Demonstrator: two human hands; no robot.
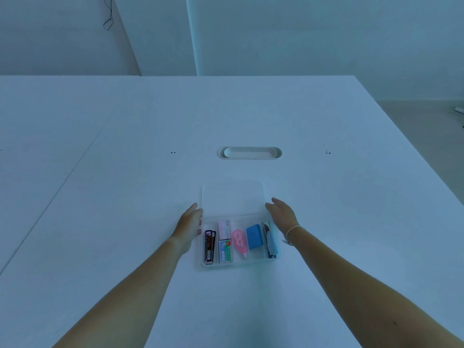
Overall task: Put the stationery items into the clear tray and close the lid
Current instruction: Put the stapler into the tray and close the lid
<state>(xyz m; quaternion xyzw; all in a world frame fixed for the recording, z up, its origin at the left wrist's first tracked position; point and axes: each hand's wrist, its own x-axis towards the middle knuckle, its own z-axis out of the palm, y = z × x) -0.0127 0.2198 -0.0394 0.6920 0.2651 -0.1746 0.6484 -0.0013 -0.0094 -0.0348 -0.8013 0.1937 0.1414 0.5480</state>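
Note:
The clear tray [241, 262] lies on the white table near me, its hinged lid [232, 198] folded open and flat on the far side. Inside, left to right, sit black lead cases [209, 246], a pink box [224, 229] above a staples box [225, 251], a pink correction tape [239, 242], a blue eraser [254, 236] and a dark item [270, 243] at the right end. My left hand [188, 226] rests against the tray's left side at the hinge. My right hand [282, 213] is by the lid's right edge, fingers apart. Neither hand clearly grips anything.
A white oval cable port [249, 153] is set into the table beyond the lid. Small dark dots [172, 152] mark the tabletop. The table's right edge [411, 146] runs diagonally. A seam [52, 197] crosses the left side. White walls stand behind.

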